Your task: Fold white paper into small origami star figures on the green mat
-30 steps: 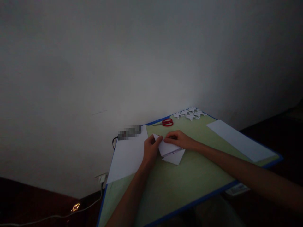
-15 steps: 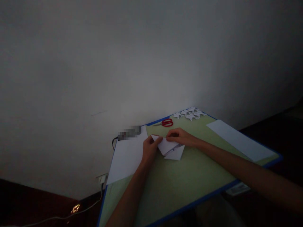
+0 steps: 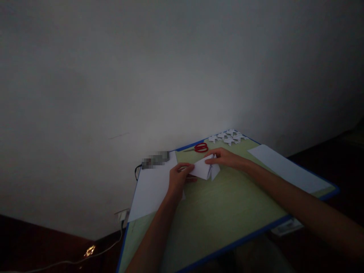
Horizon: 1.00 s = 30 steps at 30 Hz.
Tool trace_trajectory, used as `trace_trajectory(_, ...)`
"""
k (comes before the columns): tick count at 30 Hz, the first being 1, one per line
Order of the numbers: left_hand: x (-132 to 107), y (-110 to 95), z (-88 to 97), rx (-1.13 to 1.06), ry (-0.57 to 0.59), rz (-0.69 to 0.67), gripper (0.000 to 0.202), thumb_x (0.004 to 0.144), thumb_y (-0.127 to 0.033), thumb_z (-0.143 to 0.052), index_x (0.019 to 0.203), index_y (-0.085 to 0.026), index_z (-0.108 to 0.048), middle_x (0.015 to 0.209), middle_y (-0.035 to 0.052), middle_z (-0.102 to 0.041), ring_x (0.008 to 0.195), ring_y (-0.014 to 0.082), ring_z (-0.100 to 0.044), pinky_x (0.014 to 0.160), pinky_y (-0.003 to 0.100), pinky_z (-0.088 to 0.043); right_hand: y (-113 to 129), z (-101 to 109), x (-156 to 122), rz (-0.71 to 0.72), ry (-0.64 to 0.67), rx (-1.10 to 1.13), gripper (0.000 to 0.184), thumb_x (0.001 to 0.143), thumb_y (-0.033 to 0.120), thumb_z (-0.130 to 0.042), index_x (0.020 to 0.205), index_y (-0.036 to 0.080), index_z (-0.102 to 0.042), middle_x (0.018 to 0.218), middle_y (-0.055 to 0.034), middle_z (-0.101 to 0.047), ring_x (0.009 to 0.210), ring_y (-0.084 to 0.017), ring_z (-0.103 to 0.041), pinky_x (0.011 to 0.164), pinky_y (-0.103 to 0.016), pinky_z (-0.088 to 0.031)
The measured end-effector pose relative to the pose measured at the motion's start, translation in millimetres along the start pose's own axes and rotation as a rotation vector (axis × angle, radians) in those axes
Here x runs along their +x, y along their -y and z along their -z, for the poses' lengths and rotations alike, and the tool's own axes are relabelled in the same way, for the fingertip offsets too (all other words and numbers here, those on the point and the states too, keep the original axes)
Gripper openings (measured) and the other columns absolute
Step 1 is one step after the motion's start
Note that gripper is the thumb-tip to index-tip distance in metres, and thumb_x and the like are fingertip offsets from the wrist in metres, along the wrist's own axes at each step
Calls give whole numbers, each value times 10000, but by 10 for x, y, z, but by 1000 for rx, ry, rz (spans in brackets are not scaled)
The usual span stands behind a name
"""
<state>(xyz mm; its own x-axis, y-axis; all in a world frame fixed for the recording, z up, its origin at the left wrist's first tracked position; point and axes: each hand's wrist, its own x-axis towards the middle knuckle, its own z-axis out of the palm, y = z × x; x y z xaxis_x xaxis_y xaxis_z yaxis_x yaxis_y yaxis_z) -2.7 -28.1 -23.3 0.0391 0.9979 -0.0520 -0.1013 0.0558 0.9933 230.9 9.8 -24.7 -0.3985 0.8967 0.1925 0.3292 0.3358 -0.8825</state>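
Note:
Between my two hands is a piece of folded white paper (image 3: 202, 169), held just above the green tabletop. My left hand (image 3: 181, 175) pinches its left end, thumb on top and fingers beneath. At the paper's upper right, my right hand (image 3: 220, 157) grips the layered edge between thumb and fingers. A pointed flap hangs at the right side of the paper. A small white tip shows below my left wrist; what it belongs to is hidden. Beyond my hands lie scissors with red handles (image 3: 201, 148), blades to the left.
Several folded paper stars (image 3: 229, 140) lie at the table's far corner. White sheets (image 3: 153, 189) rest along the left side, with a pixelated object (image 3: 155, 160) on them. Another white sheet (image 3: 287, 168) lies at the right. The green table (image 3: 227, 220) has a blue edge and meets the wall.
The folded paper has been turned and now looks narrower, with its lower flap swung up to the right. My right hand has shifted slightly right and up; my left hand's grip has changed.

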Motion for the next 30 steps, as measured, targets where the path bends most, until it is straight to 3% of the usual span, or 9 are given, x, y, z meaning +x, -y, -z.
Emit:
trace_trajectory(2, -13, 8, -21, 38, 24, -12, 315, 607, -342, -852, 784, -141, -687, 726, 46, -689, 592, 167, -656, 516, 307, -590, -36, -6, 13, 19, -20, -24, 408, 783, 494, -742, 974, 135, -775, 776, -42, -710, 638, -143, -551, 579, -264, -367)
trace_trajectory(6, -16, 50, -61, 154, 92, -70, 248, 620, -330, -828, 744, -151, -708, 718, 38, -667, 666, 167, -635, 506, 264, -559, -16, -43, -7, 114, 3, 31, 320, 792, 451, -743, 903, 153, -767, 870, -55, -745, 797, -180, -649, 707, -286, -456)
trace_trajectory(10, 2, 69, -74, 254, 133, -121, 203, 663, -335, -775, 754, -161, -723, 718, 38, -679, 654, 169, -625, 505, 252, -517, 48, -89, -40, 115, 20, 38, 265, 796, 406, -741, 876, 154, -757, 861, -58, -758, 803, -187, -677, 712, -288, -488)
trace_trajectory(17, 15, 67, -103, 428, 172, -236, 122, 686, -256, -713, 734, -145, -734, 694, 31, -697, 656, 148, -619, 636, 245, -461, 64, -137, -56, 229, 45, -84, 235, 812, 380, -738, 866, 155, -779, 843, -56, -759, 791, -181, -685, 756, -284, -508)
trace_trajectory(21, -2, 52, -121, 535, 172, -283, 110, 706, -234, -657, 739, -148, -716, 669, 10, -660, 616, 130, -574, 592, 231, -414, 89, -115, -62, 299, 66, -162, 225, 852, 367, -706, 889, 157, -779, 860, -58, -752, 797, -175, -673, 757, -276, -498)
trace_trajectory(30, -37, 1, -127, 726, 175, -346, 93, 716, -227, -627, 711, -164, -695, 647, -4, -659, 588, 126, -574, 588, 228, -410, 81, -35, -55, 250, 107, -159, 262, 850, 401, -705, 892, 150, -770, 878, -63, -748, 823, -184, -666, 764, -284, -483)
